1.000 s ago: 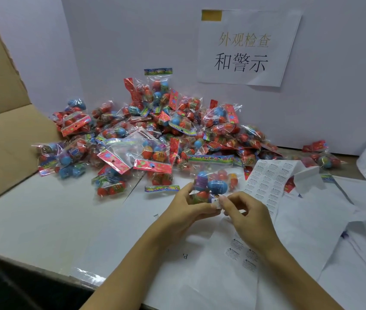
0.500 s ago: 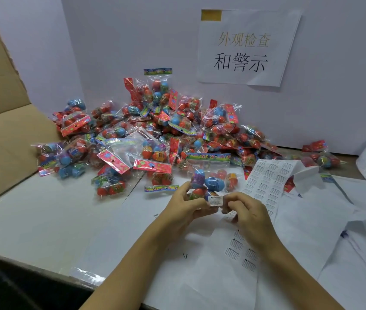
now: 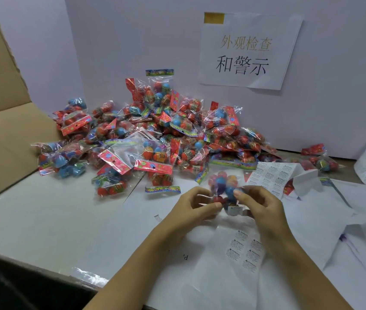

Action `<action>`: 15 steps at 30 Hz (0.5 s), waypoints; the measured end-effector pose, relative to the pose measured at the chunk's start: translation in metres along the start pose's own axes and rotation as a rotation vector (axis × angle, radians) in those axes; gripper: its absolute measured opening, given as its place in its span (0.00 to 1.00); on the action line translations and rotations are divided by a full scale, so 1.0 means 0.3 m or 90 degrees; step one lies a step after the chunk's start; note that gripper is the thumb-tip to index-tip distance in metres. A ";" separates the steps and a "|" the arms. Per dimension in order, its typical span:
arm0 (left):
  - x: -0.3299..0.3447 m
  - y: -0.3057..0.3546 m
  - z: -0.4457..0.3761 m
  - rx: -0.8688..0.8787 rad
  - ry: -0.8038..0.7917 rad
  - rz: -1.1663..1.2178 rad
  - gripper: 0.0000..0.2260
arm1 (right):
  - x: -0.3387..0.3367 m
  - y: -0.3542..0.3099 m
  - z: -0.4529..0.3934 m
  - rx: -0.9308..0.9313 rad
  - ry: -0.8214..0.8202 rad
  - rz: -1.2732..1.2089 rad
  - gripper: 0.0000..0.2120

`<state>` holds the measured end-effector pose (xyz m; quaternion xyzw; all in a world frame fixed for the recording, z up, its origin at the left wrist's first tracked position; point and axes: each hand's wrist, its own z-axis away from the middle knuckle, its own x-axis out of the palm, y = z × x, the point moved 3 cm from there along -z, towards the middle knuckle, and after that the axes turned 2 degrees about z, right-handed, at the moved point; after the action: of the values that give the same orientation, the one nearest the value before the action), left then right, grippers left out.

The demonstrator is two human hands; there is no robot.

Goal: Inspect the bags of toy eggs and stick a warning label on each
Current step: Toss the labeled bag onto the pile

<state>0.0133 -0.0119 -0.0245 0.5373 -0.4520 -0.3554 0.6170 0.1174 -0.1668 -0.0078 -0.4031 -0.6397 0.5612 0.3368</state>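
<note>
White tabletop [image 3: 43, 220] lies bare leftward; left hand [image 3: 191, 209] and right hand [image 3: 260, 206] pinch one egg bag [image 3: 224, 186].

A white table [image 3: 32, 220] fills the lower part of the picture. A big pile of egg bags [image 3: 155, 135] lies on it in the middle, up against the back wall. One more egg bag [image 3: 320, 159] lies alone at the right. Sticker sheets [image 3: 269, 177] lie right of the middle. More white paper sheets [image 3: 345, 220] cover the lower right, and one near sheet [image 3: 244, 249] has a few stickers left.
</note>
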 end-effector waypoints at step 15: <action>0.055 0.028 0.053 0.245 -0.085 -0.401 0.11 | -0.163 -0.037 0.056 0.163 -0.027 0.104 0.07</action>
<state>0.0037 -0.0311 -0.0131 0.7317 -0.3628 -0.4704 0.3341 0.1229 -0.2185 0.0018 -0.3956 -0.5350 0.6719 0.3253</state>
